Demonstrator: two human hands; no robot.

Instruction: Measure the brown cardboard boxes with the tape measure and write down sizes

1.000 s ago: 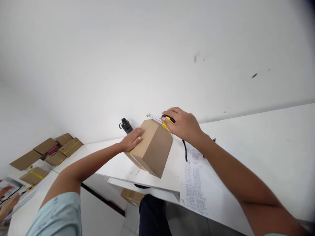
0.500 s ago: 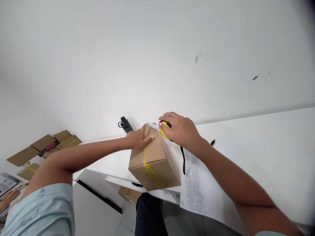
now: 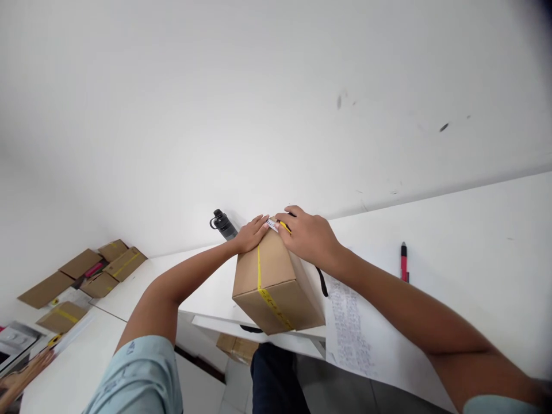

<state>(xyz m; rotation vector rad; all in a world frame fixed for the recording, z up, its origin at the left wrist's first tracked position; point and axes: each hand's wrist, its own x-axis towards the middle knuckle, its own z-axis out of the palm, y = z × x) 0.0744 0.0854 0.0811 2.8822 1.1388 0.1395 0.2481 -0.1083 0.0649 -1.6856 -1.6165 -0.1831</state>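
Observation:
A closed cardboard box (image 3: 267, 264) with yellow printed tape down its top and front stands at the table's front edge. My right hand (image 3: 308, 234) is closed around a yellow and black tape measure (image 3: 285, 227) at the box's far right corner. A short length of white blade (image 3: 271, 225) reaches from it along the box's far edge. My left hand (image 3: 251, 236) lies on the far left of the box top, its fingers stretched out and touching the blade's end. A black strap (image 3: 322, 282) hangs below my right hand.
A dark bottle (image 3: 225, 225) stands behind the box by the wall. Handwritten paper (image 3: 345, 325) lies right of the box, with a red and black pen (image 3: 403, 261) beyond. Several cardboard boxes (image 3: 125, 263) sit at far left, near another person's hand (image 3: 41, 363).
My left hand has moved from the middle of the box top to its far edge, beside the blade. My right arm has shifted, and the whole pen now shows.

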